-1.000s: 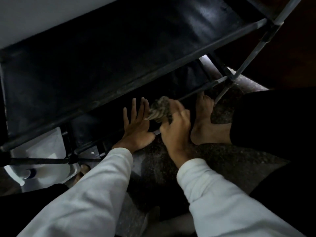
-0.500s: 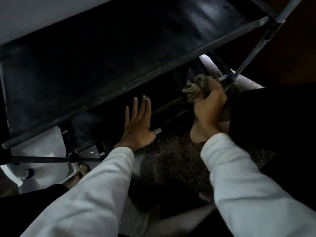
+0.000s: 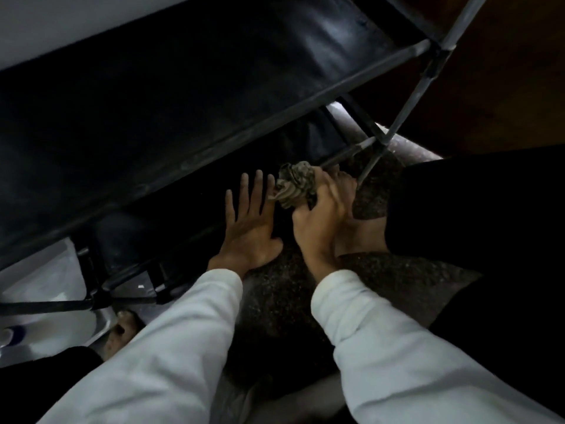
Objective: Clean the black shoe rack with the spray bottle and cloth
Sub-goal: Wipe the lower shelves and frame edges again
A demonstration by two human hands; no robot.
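Right now your left hand [image 3: 249,231] lies flat and holds nothing: the fingers are straight and a little spread, and the palm is down on the lowest level of the black shoe rack [image 3: 183,117]. The heel of the hand sits at the front edge, and the fingertips reach into the shadow under the wide shelf [image 3: 275,71] above.

Your right hand [image 3: 321,215] has its fingers curled tight round the cloth [image 3: 295,186], a bunched, striped grey-beige wad that sticks out past your knuckles. The cloth sits just beside your left index finger, low on the rack's right end, where a grey rail [image 3: 345,154] runs up to the corner post [image 3: 406,105]. It looks pressed against that rail, though the light there is too dim to be sure of contact.

Both arms come in from the bottom of the view in white sleeves [image 3: 171,347], the left one lying lower and further left than the right.

Just right of your right hand, a bare foot [image 3: 363,237] stands on the dark speckled floor [image 3: 275,286], with a black trouser leg [image 3: 458,224] above it.

At the lower left, under the rack's left end, there is a white object [image 3: 46,280] — you cannot tell what it is from here — and the toes [image 3: 122,328] of the other foot show next to it.
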